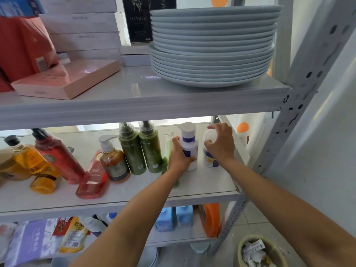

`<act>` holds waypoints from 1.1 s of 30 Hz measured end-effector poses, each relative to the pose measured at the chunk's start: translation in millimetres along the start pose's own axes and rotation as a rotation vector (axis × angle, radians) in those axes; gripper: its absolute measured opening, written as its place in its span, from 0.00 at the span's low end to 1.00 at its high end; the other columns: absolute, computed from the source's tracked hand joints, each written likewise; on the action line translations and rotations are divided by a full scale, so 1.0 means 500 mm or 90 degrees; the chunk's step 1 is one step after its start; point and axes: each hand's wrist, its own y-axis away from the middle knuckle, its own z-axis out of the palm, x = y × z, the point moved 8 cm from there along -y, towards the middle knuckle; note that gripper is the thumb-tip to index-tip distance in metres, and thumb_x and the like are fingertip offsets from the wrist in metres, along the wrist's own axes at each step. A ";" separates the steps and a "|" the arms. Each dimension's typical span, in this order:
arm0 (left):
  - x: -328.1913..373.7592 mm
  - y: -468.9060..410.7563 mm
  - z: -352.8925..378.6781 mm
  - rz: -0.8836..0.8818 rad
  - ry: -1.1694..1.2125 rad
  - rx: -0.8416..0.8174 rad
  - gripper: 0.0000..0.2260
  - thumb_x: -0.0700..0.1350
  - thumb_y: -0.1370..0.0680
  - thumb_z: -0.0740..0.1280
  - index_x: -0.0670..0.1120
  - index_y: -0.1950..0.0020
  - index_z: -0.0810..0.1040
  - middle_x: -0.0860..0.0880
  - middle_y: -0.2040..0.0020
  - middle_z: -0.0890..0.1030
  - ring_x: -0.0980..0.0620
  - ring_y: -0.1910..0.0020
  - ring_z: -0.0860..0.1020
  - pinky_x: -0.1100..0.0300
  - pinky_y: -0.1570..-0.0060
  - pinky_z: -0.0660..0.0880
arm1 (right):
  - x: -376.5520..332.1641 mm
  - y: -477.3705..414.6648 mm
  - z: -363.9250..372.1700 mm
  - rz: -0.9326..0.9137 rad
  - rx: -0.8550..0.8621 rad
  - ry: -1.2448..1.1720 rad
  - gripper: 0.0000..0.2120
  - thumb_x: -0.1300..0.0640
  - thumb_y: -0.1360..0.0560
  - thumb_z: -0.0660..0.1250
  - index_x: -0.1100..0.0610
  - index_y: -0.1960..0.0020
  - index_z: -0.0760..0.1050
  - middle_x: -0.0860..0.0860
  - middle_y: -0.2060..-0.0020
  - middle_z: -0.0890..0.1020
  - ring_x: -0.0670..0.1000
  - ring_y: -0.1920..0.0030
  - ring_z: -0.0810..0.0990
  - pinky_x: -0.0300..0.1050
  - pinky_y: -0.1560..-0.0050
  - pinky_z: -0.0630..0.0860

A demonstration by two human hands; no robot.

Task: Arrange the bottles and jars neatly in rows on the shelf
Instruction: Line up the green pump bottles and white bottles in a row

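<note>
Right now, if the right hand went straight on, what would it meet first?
The right hand grips the white labelled bottle; beyond it the shelf looks free, though depth is unclear.

Low headroom under upper shelf board (134, 110); pump tops close beneath. Bare strip along middle shelf (208, 187) front, right half. Right end closed by upright post (269, 155). Slim gap between white pump bottle (189, 147) and white bottle (209, 162). Left half blocked: tipped red bottle (92, 182), leaning amber bottles (36, 166). Perhaps room behind green bottles (133, 153); dim.

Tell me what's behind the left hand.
The left hand grips a white pump bottle; a pale green bottle stands beside it. The hand hides part of both.
</note>
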 end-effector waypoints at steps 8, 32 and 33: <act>-0.004 -0.007 0.001 -0.018 0.019 -0.098 0.33 0.40 0.30 0.75 0.47 0.32 0.59 0.45 0.36 0.73 0.45 0.37 0.73 0.48 0.39 0.73 | 0.083 -0.064 0.081 0.079 -0.344 0.268 0.41 0.42 0.37 0.75 0.53 0.30 0.63 0.54 0.36 0.71 0.57 0.36 0.68 0.50 0.41 0.71; -0.017 -0.008 0.014 -0.029 0.015 -0.140 0.27 0.39 0.30 0.74 0.45 0.34 0.68 0.45 0.37 0.77 0.43 0.37 0.75 0.47 0.37 0.72 | 0.063 -0.038 0.053 0.077 -0.405 0.248 0.39 0.54 0.38 0.79 0.49 0.32 0.63 0.53 0.36 0.73 0.58 0.39 0.75 0.51 0.43 0.77; -0.016 -0.007 0.016 -0.028 0.014 -0.141 0.27 0.39 0.30 0.74 0.45 0.34 0.67 0.45 0.37 0.77 0.43 0.37 0.75 0.47 0.38 0.72 | 0.062 -0.037 0.052 0.075 -0.403 0.250 0.39 0.54 0.38 0.79 0.50 0.32 0.63 0.53 0.36 0.73 0.57 0.39 0.75 0.51 0.43 0.77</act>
